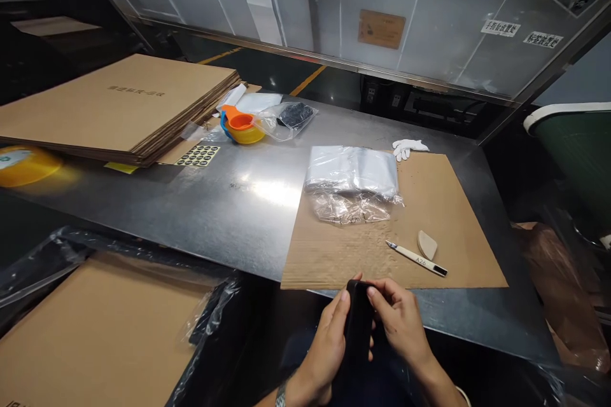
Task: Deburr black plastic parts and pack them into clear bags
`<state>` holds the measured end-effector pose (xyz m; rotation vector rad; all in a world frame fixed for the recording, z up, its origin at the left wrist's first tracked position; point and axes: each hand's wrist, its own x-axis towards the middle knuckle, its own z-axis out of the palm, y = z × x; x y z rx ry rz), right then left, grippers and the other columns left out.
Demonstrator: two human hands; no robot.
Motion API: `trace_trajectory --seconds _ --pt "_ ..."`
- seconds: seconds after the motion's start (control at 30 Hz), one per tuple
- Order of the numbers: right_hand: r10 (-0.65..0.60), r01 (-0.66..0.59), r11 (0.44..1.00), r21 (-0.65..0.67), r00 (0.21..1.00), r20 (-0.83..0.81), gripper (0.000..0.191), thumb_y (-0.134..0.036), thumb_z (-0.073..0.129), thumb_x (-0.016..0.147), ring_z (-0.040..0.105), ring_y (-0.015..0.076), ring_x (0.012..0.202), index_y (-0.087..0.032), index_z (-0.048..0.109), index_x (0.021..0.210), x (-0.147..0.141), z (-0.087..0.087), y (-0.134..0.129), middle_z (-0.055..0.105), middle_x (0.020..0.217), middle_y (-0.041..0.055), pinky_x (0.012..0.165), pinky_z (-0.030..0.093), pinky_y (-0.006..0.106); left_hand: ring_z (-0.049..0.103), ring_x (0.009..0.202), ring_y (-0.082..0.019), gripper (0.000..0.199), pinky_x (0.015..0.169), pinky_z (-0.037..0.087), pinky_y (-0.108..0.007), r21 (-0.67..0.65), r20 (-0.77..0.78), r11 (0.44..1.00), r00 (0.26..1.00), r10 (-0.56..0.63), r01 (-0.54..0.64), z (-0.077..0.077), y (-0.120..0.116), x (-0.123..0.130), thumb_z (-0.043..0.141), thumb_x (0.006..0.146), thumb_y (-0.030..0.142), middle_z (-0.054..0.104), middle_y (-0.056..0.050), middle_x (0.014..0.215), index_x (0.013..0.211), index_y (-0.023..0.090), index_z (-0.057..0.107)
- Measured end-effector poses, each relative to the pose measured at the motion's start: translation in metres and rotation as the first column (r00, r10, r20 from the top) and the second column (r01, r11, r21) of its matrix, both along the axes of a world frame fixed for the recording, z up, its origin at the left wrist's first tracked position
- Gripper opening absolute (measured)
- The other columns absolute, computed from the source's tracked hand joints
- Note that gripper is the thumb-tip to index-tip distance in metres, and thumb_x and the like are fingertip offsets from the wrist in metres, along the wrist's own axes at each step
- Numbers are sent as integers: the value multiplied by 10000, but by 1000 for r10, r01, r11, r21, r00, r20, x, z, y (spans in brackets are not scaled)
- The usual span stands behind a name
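Observation:
A slim black rectangular piece with rounded corners [359,321] is held upright between my two hands, just in front of the table edge. My left hand [329,337] is wrapped round its left side, thumb along the edge. On its upper right corner, the thumb and fingers of my right hand [398,318] pinch it. Its exact kind cannot be made out. Beyond my hands, a craft knife with a pale handle marked A26 [416,259] and a small beige block [427,245] lie on a cardboard sheet [458,216].
Clear plastic bags [352,172] lie on the sheet, near a white glove [409,148]. Farther left are a tape dispenser [245,130], a bagged black item [294,116], a sticker sheet [198,155] and stacked cardboard [119,102]. A lined carton [95,331] stands at lower left.

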<state>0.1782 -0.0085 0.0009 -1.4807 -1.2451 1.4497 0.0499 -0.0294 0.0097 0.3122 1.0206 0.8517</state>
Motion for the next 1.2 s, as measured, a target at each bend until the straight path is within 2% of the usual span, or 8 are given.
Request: trace_trajectory --seconds 0.1,0.2,0.37,0.57,0.7,0.87,0.97,1.2 --pt "-19 19 1000 -3 1000 -14 357 -460 502 859 544 115 525 -157 612 1013 -3 -3 -6 602 667 4 487 431 223 613 524 -181 692 449 492 -271 -31 13 999 1000 20 -20 -2 1 -2 486 823 527 652 -57 736 1402 203 287" --pt "8 -8 1000 -9 1000 -20 435 -441 528 846 612 177 807 -210 506 1215 -6 -8 -19 625 1038 76 667 504 272 640 641 -181 609 552 511 -264 -39 38 994 994 105 -104 -3 2 -4 534 823 460 673 -85 882 1354 198 391" --pt "160 -172 984 -40 964 -213 744 -409 572 830 263 210 1334 -311 152 1436 -6 -9 -39 270 1474 43 1080 248 374 608 547 -149 529 514 499 -256 -111 117 982 979 168 -156 1 4 -6 518 839 440 678 -79 831 1307 205 447" --pt "266 -332 941 -64 844 -466 939 -409 652 781 145 212 1379 -356 -27 1426 2 -1 -48 110 1524 2 1096 183 400 592 461 -156 477 424 498 -252 -250 170 963 974 148 -103 2 8 -3 422 876 469 626 -44 619 1248 173 462" --pt "258 -342 937 -67 812 -523 899 -423 692 733 249 235 1344 -343 129 1430 14 0 -44 231 1495 15 1067 242 397 573 415 -132 583 405 482 -217 -320 271 947 961 54 37 -4 13 -5 347 876 538 610 -83 578 853 33 637" --pt "121 -144 986 -81 965 -234 496 -399 569 834 429 250 1216 -300 451 1306 26 2 -35 471 1346 69 988 341 425 571 401 -119 667 409 469 -203 -335 315 937 949 10 101 -6 19 -8 287 883 562 608 -79 551 715 26 648" --pt "0 -12 992 129 996 91 277 -332 524 870 519 228 1062 -280 592 1134 26 8 -31 580 1143 76 914 395 396 578 394 -125 691 394 453 -192 -327 304 933 952 -46 149 -3 19 -9 268 881 574 605 -89 517 703 25 648" --pt "-4 -264 810 523 890 456 151 -161 525 856 503 189 768 -235 645 910 10 23 -18 556 770 41 663 426 332 592 414 -155 497 383 491 -231 -260 269 960 963 -33 105 4 10 -4 360 879 526 643 -61 554 1135 137 534"
